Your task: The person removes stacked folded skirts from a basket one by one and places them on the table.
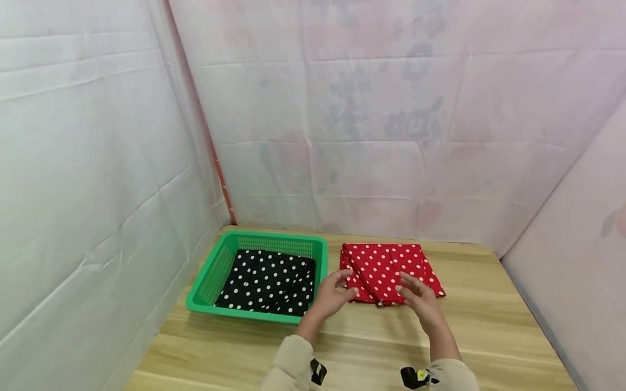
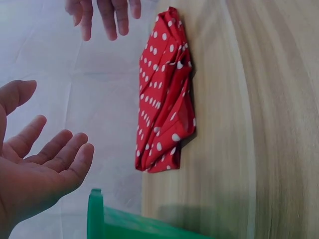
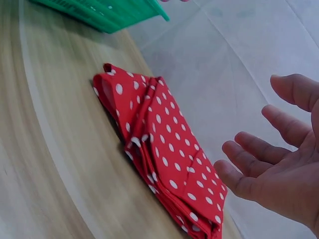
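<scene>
A folded red cloth with white polka dots (image 1: 386,266) lies flat on the wooden table, its layers showing along the near edge in the right wrist view. My left hand (image 1: 333,296) hovers above its left side, fingers spread and loosely bent, holding nothing. Over the cloth's right part is my right hand (image 1: 421,304), likewise apart from it with relaxed fingers. Both wrist views show a gap between the hands and the red cloth (image 2: 162,94). To the left, a folded black cloth with white dots (image 1: 269,279) lies inside a green plastic basket (image 1: 254,316).
The wooden table (image 1: 469,331) meets a pale fabric sheet (image 1: 362,179) at the back. Similar sheets hang at the left (image 1: 98,190) and right. The basket's right rim stands close beside the left hand and the red cloth.
</scene>
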{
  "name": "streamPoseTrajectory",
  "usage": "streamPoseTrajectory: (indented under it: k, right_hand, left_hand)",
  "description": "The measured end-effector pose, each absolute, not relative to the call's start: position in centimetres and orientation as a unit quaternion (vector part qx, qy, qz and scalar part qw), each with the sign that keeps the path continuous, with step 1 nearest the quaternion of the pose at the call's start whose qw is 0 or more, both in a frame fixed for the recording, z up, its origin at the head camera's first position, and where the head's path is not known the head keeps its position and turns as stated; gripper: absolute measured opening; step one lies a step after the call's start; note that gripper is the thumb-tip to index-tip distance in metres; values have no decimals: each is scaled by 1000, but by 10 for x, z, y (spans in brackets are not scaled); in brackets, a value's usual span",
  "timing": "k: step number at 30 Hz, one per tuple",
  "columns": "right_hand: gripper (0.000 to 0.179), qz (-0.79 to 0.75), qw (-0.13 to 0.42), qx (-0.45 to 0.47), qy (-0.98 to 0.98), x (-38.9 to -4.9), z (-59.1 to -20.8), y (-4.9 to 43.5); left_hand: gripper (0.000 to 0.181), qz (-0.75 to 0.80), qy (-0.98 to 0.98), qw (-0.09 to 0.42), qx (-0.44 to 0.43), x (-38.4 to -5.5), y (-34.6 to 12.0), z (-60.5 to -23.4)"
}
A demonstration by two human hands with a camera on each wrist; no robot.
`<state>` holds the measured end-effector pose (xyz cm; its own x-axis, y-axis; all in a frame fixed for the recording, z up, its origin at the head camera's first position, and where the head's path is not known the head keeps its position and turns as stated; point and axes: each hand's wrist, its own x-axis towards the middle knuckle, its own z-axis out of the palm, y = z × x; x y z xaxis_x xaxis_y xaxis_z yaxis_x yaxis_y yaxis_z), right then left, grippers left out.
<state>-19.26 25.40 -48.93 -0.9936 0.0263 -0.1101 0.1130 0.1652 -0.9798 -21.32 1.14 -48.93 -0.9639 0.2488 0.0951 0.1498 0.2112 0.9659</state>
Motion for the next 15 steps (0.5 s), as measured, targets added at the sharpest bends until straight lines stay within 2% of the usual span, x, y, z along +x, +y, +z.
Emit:
streamPoseTrajectory:
  k: [15]
  right_hand:
    - [51, -666, 30, -28, 745, -195, -478, 206]
  left_hand:
    - [50, 604, 787, 13, 123, -210, -37, -484]
